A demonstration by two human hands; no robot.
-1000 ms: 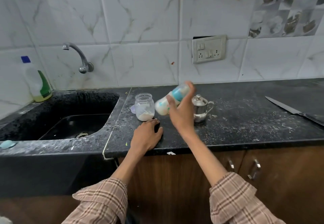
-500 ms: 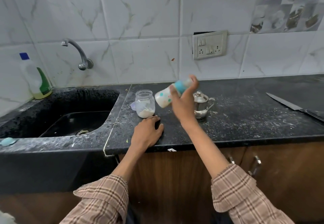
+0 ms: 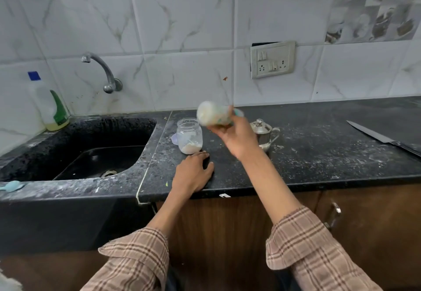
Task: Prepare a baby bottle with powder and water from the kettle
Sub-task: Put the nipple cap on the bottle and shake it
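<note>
My right hand (image 3: 237,138) grips the baby bottle (image 3: 213,113) in the air above the black counter (image 3: 307,154). The bottle lies almost sideways, its base pointing left, its blue collar by my fingers, and it holds milky white liquid; it is motion-blurred. Just below and left of it stands an open glass jar (image 3: 189,135) with white powder at the bottom. A small steel kettle (image 3: 265,134) with a lid sits right behind my right hand. My left hand (image 3: 193,172) rests flat on the counter in front of the jar, holding nothing.
A black sink (image 3: 79,151) with a wall tap (image 3: 103,72) lies to the left, a dish-soap bottle (image 3: 51,106) at its back corner. A large knife (image 3: 382,138) lies at the far right of the counter. A small lilac lid (image 3: 174,139) sits behind the jar. Powder dusts the counter.
My right hand has swung the bottle from a steeper tilt to nearly sideways and a bit higher. My left hand stays flat on the counter.
</note>
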